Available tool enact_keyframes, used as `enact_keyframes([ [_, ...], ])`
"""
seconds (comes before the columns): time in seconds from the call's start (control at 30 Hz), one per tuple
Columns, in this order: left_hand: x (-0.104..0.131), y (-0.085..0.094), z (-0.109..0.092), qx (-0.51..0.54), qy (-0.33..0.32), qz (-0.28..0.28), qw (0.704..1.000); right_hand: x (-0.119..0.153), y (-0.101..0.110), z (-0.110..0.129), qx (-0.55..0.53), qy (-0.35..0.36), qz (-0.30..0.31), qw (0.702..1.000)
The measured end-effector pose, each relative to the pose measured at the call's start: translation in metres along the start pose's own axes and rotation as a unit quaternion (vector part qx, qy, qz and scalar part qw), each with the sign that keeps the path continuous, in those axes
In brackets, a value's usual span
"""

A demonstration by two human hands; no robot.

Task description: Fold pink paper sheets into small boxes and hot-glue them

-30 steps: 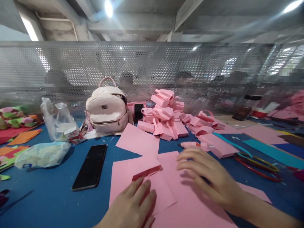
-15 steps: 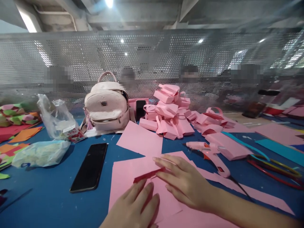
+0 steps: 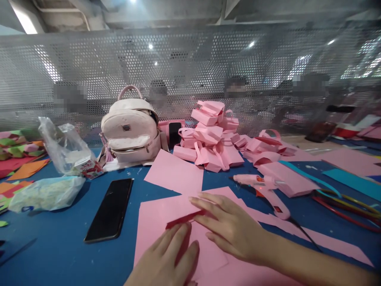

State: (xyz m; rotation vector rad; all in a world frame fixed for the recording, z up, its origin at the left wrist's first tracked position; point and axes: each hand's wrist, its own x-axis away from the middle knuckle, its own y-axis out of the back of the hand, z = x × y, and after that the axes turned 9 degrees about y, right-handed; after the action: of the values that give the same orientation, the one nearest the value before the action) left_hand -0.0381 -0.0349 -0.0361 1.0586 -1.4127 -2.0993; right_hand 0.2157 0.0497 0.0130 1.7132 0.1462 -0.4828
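Note:
A pink paper sheet [image 3: 154, 208] lies in front of me, with a folded pink strip [image 3: 181, 214] raised along its middle. At the strip's near edge, my left hand [image 3: 168, 254] has its fingers bent and closed on the paper; its thumb tip is hidden. My right hand [image 3: 232, 228] lies over the strip's right end, fingers stretched and spread, touching the paper. More pink paper is layered beneath both hands. To the right of that hand rests a pink glue gun [image 3: 266, 188], its nozzle pointing left.
A black phone [image 3: 110, 210] lies left of the paper. Behind stand a pale backpack [image 3: 129, 131] and a heap of folded pink paper pieces [image 3: 212, 135]. Plastic bags [image 3: 49, 192] are at left. Cables [image 3: 345, 208] and a blue strip [image 3: 354, 184] lie right, before a perforated metal screen [image 3: 190, 51].
The view has shifted slightly. My left fingers have moved a little along the strip's near edge and sit closer together. The right hand stays on the strip.

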Motion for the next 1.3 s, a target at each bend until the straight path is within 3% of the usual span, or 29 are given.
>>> enact_keyframes([
  [0.37, 0.0002, -0.0003, 0.0013, -0.014, -0.011, -0.009, 1.0, -0.0019, 0.0009, 0.0005, 0.004, 0.013, 0.002, 1.0],
  [0.73, 0.0007, -0.0027, 0.0005, -0.025, -0.014, -0.011, 1.0, -0.002, 0.0018, 0.0016, 0.018, 0.007, -0.071, 0.997],
  [0.9, -0.0003, -0.0021, 0.0006, -0.031, -0.015, -0.011, 0.999, -0.0035, 0.003, 0.0024, 0.017, 0.0, -0.074, 0.997],
  [1.3, -0.0034, 0.0014, 0.0017, 0.005, -0.016, 0.032, 0.999, -0.0057, 0.0023, 0.0035, 0.018, 0.0, -0.084, 0.996],
])
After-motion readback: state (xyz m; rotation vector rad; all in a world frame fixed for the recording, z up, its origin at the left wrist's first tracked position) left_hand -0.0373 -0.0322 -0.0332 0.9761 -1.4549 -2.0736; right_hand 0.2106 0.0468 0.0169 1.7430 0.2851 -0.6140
